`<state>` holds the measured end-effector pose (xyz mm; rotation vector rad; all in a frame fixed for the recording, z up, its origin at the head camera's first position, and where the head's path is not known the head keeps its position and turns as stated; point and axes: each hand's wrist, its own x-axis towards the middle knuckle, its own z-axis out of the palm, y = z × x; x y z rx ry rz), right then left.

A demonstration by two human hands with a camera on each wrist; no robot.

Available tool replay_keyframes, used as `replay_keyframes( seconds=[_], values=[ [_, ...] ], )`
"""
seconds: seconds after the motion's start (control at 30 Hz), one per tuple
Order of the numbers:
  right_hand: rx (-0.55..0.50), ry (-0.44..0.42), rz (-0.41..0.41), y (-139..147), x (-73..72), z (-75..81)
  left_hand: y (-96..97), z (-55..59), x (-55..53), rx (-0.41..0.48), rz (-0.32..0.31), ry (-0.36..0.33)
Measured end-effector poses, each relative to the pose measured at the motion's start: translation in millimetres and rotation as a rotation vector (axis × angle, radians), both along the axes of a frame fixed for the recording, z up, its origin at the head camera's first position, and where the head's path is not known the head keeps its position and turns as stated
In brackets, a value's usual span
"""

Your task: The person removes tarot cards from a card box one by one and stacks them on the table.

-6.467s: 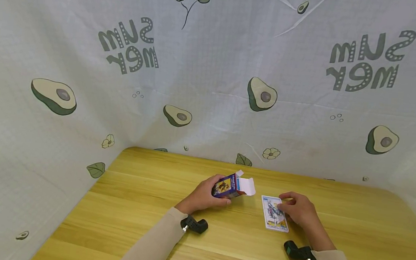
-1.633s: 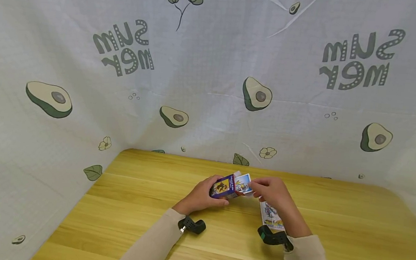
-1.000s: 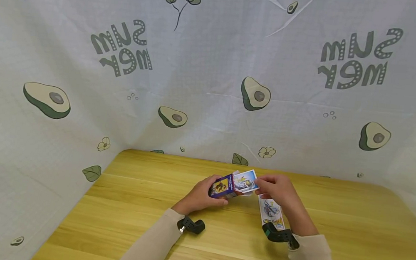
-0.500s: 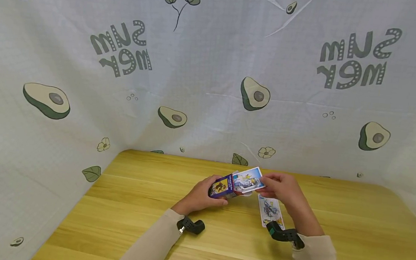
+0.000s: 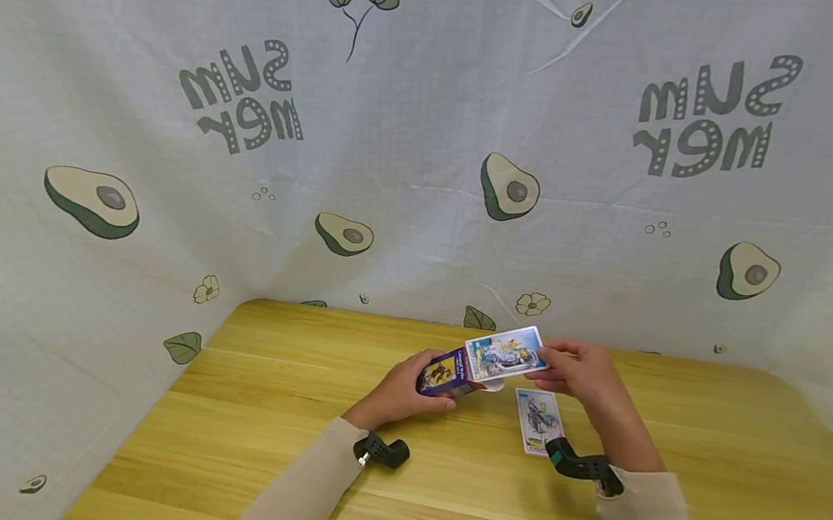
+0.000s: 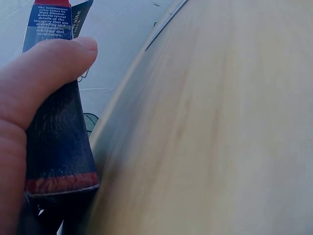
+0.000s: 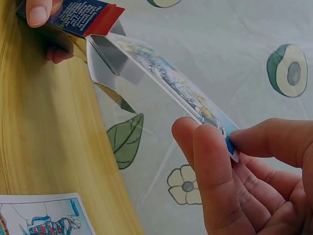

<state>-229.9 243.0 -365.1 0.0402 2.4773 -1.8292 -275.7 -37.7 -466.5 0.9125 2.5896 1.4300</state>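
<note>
My left hand (image 5: 404, 391) grips a dark blue and red tarot card box (image 5: 445, 373), its flap end turned to the right. In the left wrist view the thumb lies across the side of the box (image 6: 58, 127). Between thumb and fingers my right hand (image 5: 582, 375) pinches a tarot card (image 5: 505, 354) by its outer end. The card's other end is at the box mouth; whether it is fully out I cannot tell. In the right wrist view the card (image 7: 171, 81) slants down from the open box (image 7: 78, 17). A second card (image 5: 540, 418) lies face up on the table below the right hand.
The wooden table (image 5: 256, 437) extends around both hands. A white curtain (image 5: 429, 127) printed with avocados and leaves hangs behind its far edge. Both wrists wear black camera mounts, the right one (image 5: 581, 463) close to the lying card.
My right hand has gone from the lying card to the box, then moved right and slightly up, drawing another card out of the mouth. The left hand and box have stayed nearly still.
</note>
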Motion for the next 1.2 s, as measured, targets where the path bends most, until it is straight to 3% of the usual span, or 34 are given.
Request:
replay_keyframes(
  seconds=[0.57,0.93,1.2],
  values=[
    [-0.065,0.001,-0.010,15.3,0.5,-0.2,0.6,0.3,-1.1,0.001,0.008,0.013],
    [-0.018,0.046,-0.009,18.9,-3.0,-2.5,0.5,0.0,-1.6,0.002,0.009,0.007],
    [-0.044,0.053,-0.007,20.8,-2.6,-2.0,0.8,-2.5,-3.2,0.004,0.013,0.001]
  ],
)
